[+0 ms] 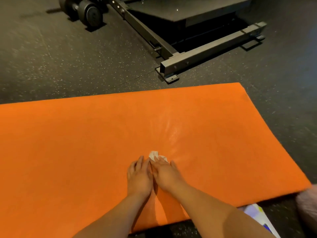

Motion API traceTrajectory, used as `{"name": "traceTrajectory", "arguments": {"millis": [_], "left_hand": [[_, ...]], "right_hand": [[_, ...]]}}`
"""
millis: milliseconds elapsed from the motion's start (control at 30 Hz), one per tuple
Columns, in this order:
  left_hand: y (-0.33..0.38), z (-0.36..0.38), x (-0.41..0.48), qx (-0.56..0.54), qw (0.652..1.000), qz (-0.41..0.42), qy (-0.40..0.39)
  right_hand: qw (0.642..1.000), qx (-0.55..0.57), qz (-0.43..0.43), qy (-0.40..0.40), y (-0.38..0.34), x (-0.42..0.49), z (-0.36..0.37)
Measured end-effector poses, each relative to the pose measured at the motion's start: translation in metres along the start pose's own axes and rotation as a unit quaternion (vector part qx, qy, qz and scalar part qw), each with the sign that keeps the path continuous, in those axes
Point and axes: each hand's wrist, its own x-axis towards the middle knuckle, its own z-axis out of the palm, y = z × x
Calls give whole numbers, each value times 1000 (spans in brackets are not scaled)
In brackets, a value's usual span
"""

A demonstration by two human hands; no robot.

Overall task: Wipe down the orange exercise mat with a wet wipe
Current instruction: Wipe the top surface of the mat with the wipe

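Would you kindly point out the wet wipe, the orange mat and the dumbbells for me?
wet wipe (154, 155): head view, on the crumpled white part that shows.
orange mat (68, 143): head view, on the bare surface of its left half.
dumbbells (91, 14): head view, on the round end of the nearest one.

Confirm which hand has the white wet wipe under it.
The right hand presses the crumpled white wet wipe onto the orange exercise mat; the left hand lies flat on the mat beside it.
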Motion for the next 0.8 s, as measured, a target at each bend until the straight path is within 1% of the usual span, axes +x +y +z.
{"name": "traceTrajectory", "arguments": {"millis": [133, 300, 433, 567, 633, 667, 700, 800], "left_hand": [[-7, -8, -63, 32, 998, -16, -49], [-9, -11, -110, 43, 994, -37, -94], [-23, -12, -136, 39, 994, -8, -100], [-35, -21, -147, 47, 990, 10, -131], [-33, -23, -151, 62, 989, 30, -131], [-36, -23, -156, 64, 990, 35, -122], [-35, -21, -157, 61, 991, 42, -107], [-42, -22, -157, 28, 996, 39, -75]], "right_hand": [[999, -16, 6, -35, -4, -57, 23], [1000, 13, 7, -19, -17, -105, 56], [1000, -4, -8, -3, -13, -119, 65], [998, -5, 60, 25, -9, -131, 63], [999, 2, 37, -1, -18, -134, 67], [1000, 8, 14, -21, -26, -136, 71], [1000, 14, 2, -26, -28, -137, 74], [1000, 22, 13, 3, -29, -138, 78]]}}
